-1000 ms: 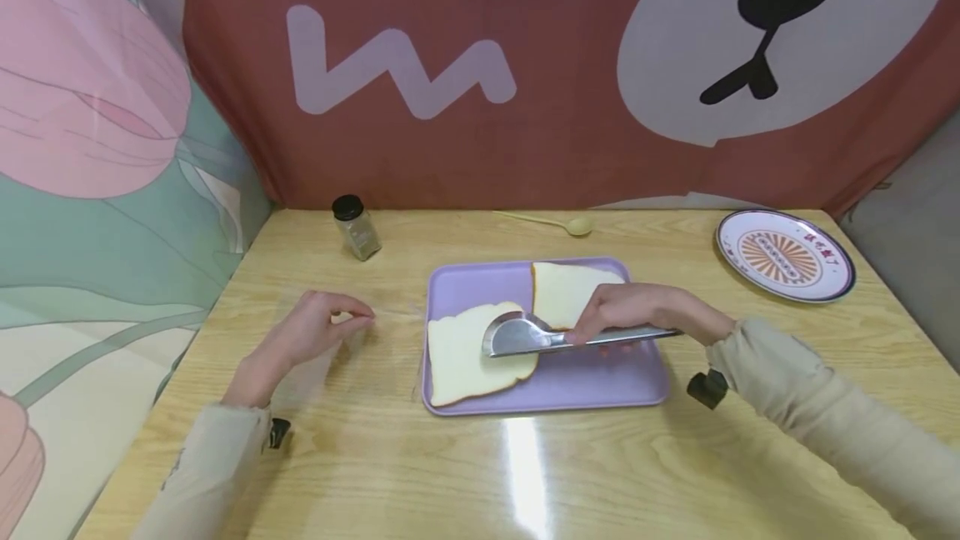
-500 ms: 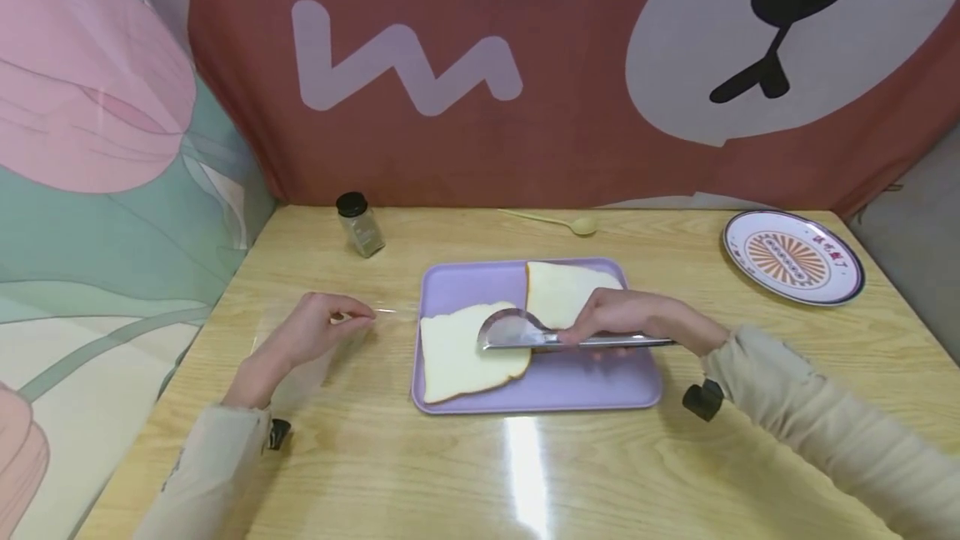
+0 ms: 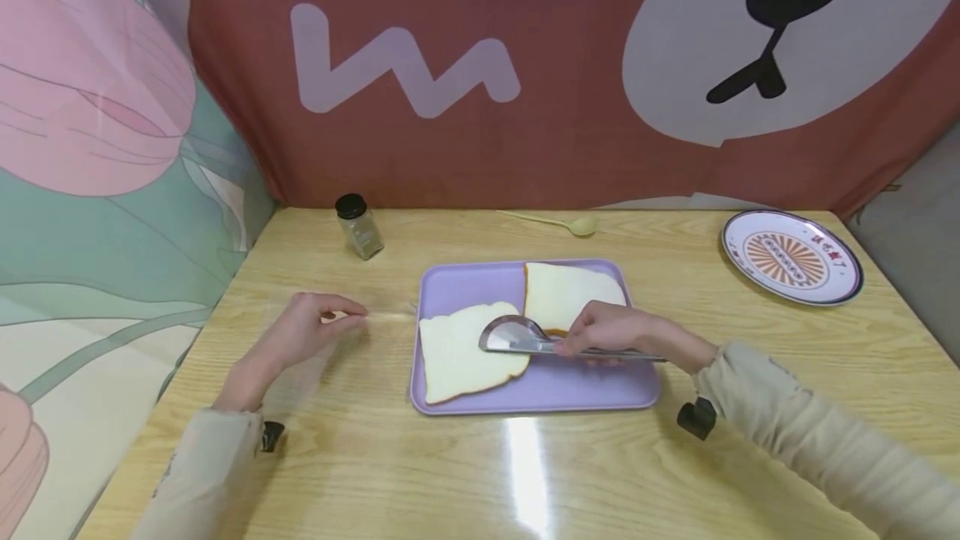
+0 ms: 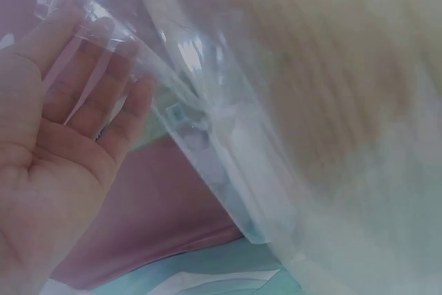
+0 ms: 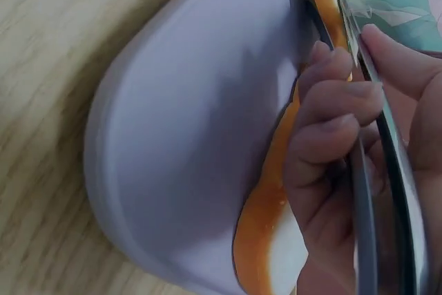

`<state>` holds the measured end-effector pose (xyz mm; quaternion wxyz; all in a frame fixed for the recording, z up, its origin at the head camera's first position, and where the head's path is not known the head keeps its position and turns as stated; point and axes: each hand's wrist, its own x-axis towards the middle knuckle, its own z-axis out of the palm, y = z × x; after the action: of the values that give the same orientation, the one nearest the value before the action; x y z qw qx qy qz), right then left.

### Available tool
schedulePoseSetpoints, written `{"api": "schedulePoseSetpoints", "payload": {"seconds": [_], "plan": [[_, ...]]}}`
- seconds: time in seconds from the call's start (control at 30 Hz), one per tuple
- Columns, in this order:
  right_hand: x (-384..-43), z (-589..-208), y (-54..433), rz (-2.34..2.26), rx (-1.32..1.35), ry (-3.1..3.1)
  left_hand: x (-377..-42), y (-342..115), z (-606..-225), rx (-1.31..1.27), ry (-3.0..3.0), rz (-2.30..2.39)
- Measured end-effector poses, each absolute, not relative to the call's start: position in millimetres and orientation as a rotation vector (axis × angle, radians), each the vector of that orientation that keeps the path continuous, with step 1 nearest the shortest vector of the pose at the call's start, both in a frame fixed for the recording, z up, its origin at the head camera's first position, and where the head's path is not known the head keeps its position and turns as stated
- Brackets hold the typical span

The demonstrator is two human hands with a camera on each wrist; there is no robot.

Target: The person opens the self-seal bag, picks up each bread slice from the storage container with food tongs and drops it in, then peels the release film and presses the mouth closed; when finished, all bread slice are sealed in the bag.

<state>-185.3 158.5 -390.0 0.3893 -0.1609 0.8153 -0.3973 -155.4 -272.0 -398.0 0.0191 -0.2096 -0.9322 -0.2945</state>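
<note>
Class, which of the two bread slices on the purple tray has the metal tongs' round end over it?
The near-left slice: the round end of the metal tongs overlaps it; the far-right slice lies clear of that end.

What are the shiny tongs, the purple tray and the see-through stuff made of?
The tongs look like polished metal, maybe steel: silvery, with bright reflections. The purple tray seems smooth plastic, judging by its even color and rounded corners. The see-through stuff in the left hand is likely thin, glossy plastic film: it wrinkles and glints.

The near tabletop (image 3: 367,473) offers passage, but tongs (image 3: 525,342) obstruct the middle of the tray (image 3: 592,390)
</note>
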Motion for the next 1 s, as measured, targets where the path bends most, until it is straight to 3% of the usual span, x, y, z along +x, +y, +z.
{"api": "schedulePoseSetpoints", "payload": {"seconds": [0.5,1.0], "plan": [[-168,-396,158,-1.027,-0.361,2.172,-153,-278,-393,-0.665,-2.824,-0.883],[-164,-388,205,-1.056,-0.372,2.141,-151,-274,-392,-0.653,-2.839,-0.907]]}}
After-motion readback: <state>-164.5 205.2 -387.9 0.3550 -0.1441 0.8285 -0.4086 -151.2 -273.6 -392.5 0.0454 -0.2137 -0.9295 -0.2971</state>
